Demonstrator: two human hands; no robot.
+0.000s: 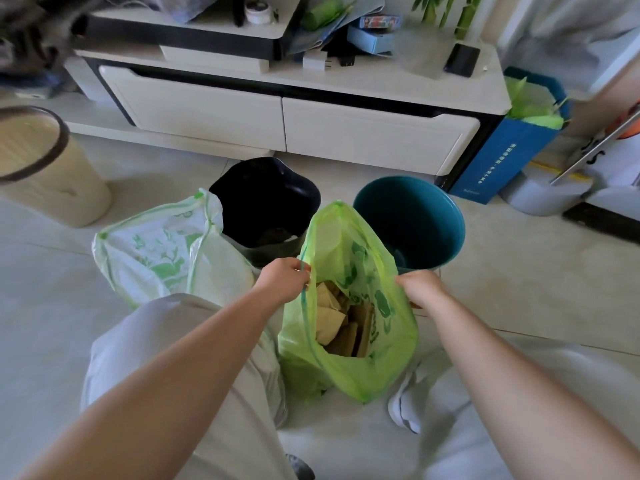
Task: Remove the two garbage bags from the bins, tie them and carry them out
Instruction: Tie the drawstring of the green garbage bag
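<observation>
Both bags out of bins. We're tying the green garbage bag [349,306], on the floor [519,289] between our knees, mouth open, brown paper scraps [341,323] inside. Left hand [282,280] pinches the rim at the bag's 9 o'clock, right hand [420,289] clenched on the rim at 3 o'clock. White garbage bag [162,251] sits untied at 10 o'clock beside the black bin [266,202]; teal bin [412,223] at 1 o'clock. Advice: draw both rim sides up and together, squeeze air out, cross and knot; plastic looks thin, pull evenly.
</observation>
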